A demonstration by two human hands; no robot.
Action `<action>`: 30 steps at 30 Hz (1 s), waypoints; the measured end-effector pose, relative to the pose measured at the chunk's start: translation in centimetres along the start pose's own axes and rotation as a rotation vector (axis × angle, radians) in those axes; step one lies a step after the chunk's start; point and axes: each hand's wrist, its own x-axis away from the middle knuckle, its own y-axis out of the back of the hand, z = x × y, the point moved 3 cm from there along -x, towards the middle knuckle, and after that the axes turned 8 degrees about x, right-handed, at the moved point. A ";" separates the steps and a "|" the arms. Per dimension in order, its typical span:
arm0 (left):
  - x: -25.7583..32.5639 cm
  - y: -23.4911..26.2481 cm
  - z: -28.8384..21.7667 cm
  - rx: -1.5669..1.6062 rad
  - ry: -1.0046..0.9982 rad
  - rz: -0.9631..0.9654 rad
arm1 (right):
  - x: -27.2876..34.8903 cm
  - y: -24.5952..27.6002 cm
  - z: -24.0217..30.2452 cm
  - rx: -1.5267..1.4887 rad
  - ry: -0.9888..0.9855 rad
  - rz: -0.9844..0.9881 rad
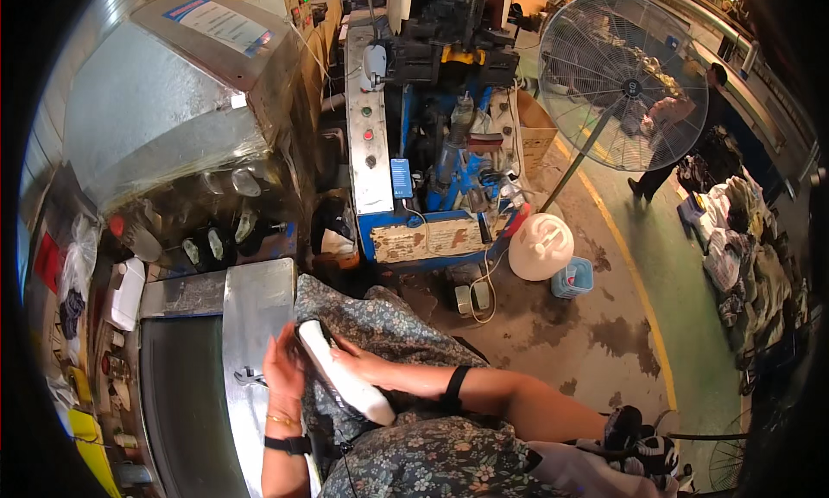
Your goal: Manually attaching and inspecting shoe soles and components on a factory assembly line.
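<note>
A long shoe [350,381] lies tilted above my lap, its white sole facing up and a dark edge showing along its side. My right hand [361,364] grips it from the right, the fingers closed across its middle. On the other side, my left hand [283,364] is at the dark upper edge, its fingers slightly blurred and curled against the shoe. Part of the shoe is hidden by my hands. Under it is my dark floral apron [371,312]. Beside my left hand, a wrench [250,377] rests on a metal ledge [259,304].
A dark conveyor belt [186,394] runs at left from a metal housing [173,118], with several shoes [216,243] at its mouth. Ahead stands a blue machine [432,230] with a phone [401,178] on it. To the right are a jug [541,247], blue basket [572,278], fan [626,83] and a person [669,135].
</note>
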 end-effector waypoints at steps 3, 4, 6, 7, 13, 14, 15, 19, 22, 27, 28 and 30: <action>1.3 3.1 1.2 -0.941 -0.310 -0.327 | -2.6 -2.5 0.6 0.107 0.096 -0.151; 1.8 1.4 -1.0 -1.354 -0.248 -0.417 | -3.0 -2.8 0.6 0.159 0.169 -0.206; 3.1 -6.7 -0.9 -2.340 -0.169 -0.366 | -1.6 -2.8 2.0 0.452 0.039 -0.242; 4.3 -6.3 -0.9 -2.593 -0.320 -0.302 | -1.4 -3.7 1.9 0.524 0.041 -0.207; 6.3 1.0 -1.2 -1.623 -0.267 -0.191 | -3.5 -3.6 0.7 0.359 0.357 -0.078; 6.8 -0.5 -0.2 -1.663 -0.141 -0.404 | -3.1 -3.7 0.8 0.510 0.385 -0.138; 6.3 -1.2 -0.2 -1.690 -0.151 -0.477 | -3.1 -3.6 1.0 0.517 0.336 -0.172; 3.3 4.3 2.3 -0.933 -0.588 -0.294 | -2.9 -3.4 3.6 0.465 0.229 -0.254; 2.6 15.8 3.0 -0.205 -0.149 -0.191 | -5.2 -5.4 0.1 0.468 0.399 -0.107; -0.1 2.5 -0.8 -0.250 -0.152 -0.128 | -4.6 -3.0 3.6 0.025 0.179 0.268; -0.5 3.8 -1.1 -0.192 -0.094 -0.142 | -2.9 -2.4 4.9 0.031 0.038 0.307; -1.9 3.9 -1.4 -0.069 -0.022 -0.260 | 1.8 -0.5 7.8 0.593 0.297 0.130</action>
